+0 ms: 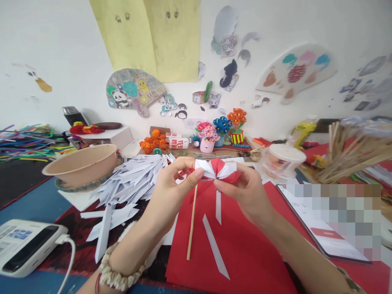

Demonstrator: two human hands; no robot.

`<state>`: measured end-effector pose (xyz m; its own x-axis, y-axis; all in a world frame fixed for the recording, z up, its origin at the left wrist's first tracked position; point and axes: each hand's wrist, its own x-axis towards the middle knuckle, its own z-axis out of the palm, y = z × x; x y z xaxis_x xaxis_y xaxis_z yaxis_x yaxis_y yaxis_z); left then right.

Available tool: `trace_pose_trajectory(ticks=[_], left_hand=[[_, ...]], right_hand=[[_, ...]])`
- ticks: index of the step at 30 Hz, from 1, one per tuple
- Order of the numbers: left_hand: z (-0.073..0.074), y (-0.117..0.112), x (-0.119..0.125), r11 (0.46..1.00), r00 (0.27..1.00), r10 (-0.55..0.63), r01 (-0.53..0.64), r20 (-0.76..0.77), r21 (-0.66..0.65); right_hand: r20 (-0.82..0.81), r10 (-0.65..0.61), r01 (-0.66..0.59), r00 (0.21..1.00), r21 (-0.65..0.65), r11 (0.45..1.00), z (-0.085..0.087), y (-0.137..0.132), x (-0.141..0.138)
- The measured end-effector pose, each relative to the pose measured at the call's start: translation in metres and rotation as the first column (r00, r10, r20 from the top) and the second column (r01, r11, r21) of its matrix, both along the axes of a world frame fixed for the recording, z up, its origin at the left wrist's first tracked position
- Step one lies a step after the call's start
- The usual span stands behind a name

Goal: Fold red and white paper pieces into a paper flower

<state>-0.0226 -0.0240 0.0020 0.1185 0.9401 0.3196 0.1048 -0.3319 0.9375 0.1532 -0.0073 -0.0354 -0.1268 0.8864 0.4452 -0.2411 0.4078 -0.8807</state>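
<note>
Between my two hands is a red-and-white folded paper pinwheel, its pleats meeting at a centre point. My left hand pinches its left side between thumb and fingers. On the other side my right hand grips the right edge, with the thumb pressed near the centre. Below the pinwheel a thin wooden stick slants down over the red paper; whether it is joined to the pinwheel I cannot tell. A white paper strip lies on the red sheets, and another white strip shows just under my hands.
Left of my hands lies a heap of white paper strips, beside a beige basin. A white power bank with a cable sits front left. On the right are a phone, a white-lidded tub and wooden sticks. Flower pots stand behind.
</note>
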Motion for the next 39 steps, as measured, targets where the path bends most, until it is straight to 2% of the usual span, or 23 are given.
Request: trace_pose_trajectory(ticks=[3, 6, 9, 12, 17, 23, 29, 34, 37, 39], left_hand=[[0.000, 0.002, -0.001, 0.991, 0.994, 0.057, -0.046, -0.091, 0.123], [-0.001, 0.004, 0.000, 0.981, 0.995, 0.071, -0.059, -0.063, 0.186], [-0.003, 0.004, 0.001, 0.989, 0.999, 0.038, -0.040, 0.015, 0.142], [-0.003, 0.004, 0.002, 0.996, 0.998, -0.001, -0.004, 0.058, 0.084], [-0.001, 0.003, 0.002, 0.998, 0.997, -0.018, 0.013, 0.078, 0.069], [-0.002, 0.001, 0.002, 0.998, 0.991, -0.056, 0.053, 0.121, 0.031], [-0.002, 0.001, 0.006, 0.993, 0.972, -0.046, 0.069, 0.228, -0.093], [-0.004, -0.001, 0.009, 0.972, 0.933, -0.077, 0.149, 0.350, -0.182], [-0.005, -0.001, 0.011, 0.959, 0.910, -0.121, 0.210, 0.397, -0.190], [-0.005, -0.001, 0.012, 0.968, 0.921, -0.109, 0.184, 0.374, -0.170]], right_hand=[[-0.045, -0.033, 0.034, 0.998, 0.022, 0.999, -0.002, 0.000, 0.000], [-0.028, -0.039, 0.040, 0.999, 0.044, 0.998, -0.002, 0.000, -0.001], [-0.006, -0.051, 0.051, 0.999, 0.043, 0.998, 0.000, -0.001, -0.002], [-0.057, 0.016, -0.020, 0.998, -0.072, 0.997, 0.002, -0.002, -0.003], [-0.118, 0.106, -0.135, 0.987, -0.279, 0.951, 0.005, -0.004, -0.003], [-0.197, 0.233, -0.289, 0.952, -0.336, 0.896, 0.008, -0.004, -0.005], [-0.178, 0.165, -0.220, 0.970, -0.363, 0.905, 0.005, -0.005, -0.006], [-0.169, 0.154, -0.203, 0.974, -0.339, 0.919, 0.003, -0.004, -0.009], [-0.177, 0.153, -0.206, 0.972, -0.337, 0.919, 0.002, -0.004, -0.010], [-0.186, 0.127, -0.186, 0.974, -0.344, 0.920, 0.003, -0.005, -0.011]])
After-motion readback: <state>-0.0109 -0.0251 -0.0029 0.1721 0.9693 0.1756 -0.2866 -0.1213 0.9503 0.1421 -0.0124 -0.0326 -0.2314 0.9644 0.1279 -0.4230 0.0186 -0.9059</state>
